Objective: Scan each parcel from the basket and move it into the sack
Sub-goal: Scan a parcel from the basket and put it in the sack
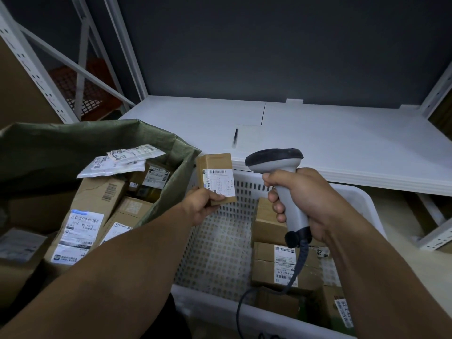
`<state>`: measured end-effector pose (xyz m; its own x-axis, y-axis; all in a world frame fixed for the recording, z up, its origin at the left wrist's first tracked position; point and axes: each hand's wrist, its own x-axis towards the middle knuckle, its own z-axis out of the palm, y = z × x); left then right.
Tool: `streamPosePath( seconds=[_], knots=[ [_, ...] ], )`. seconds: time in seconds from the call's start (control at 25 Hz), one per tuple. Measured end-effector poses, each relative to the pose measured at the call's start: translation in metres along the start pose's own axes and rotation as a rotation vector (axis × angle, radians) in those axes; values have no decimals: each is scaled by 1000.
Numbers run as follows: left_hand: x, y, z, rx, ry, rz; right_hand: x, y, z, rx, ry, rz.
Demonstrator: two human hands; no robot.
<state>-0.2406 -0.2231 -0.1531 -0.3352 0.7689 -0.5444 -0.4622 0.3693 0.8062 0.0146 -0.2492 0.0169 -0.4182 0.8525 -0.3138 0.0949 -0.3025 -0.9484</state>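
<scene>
While your left hand [199, 206] pinches the small parcel [216, 178] by its lower corner, treat it as light and stiff; your right hand [303, 201] clenches the scanner [281, 172].

Small brown labelled parcel [216, 178], upright between green sack [73, 143] and white basket [215, 253].

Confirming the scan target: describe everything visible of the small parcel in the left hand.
The small parcel is a brown cardboard box with a white barcoded label facing the camera. It is roughly upright, its lower end pinched by the left hand, in the air over the white basket's far left corner, beside the green sack's rim. The barcode scanner is near, not touching.
</scene>
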Motion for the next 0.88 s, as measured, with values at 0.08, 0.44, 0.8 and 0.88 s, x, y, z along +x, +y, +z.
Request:
streamPosePath(
  seconds=[0.08, 0.44, 0.8, 0.88],
  knots=[
    [-4, 2, 1, 4, -2, 5, 0, 1, 0, 1, 0, 0],
    [-17, 8, 3, 7, -3, 4, 3, 1, 6, -8, 15, 6],
    [-49, 25, 6, 30, -37, 48, 0, -2, 18, 15, 56, -42],
    [-63, 29, 9, 12, -39, 40, 1, -3, 25, 26, 78, -55]
  ],
)
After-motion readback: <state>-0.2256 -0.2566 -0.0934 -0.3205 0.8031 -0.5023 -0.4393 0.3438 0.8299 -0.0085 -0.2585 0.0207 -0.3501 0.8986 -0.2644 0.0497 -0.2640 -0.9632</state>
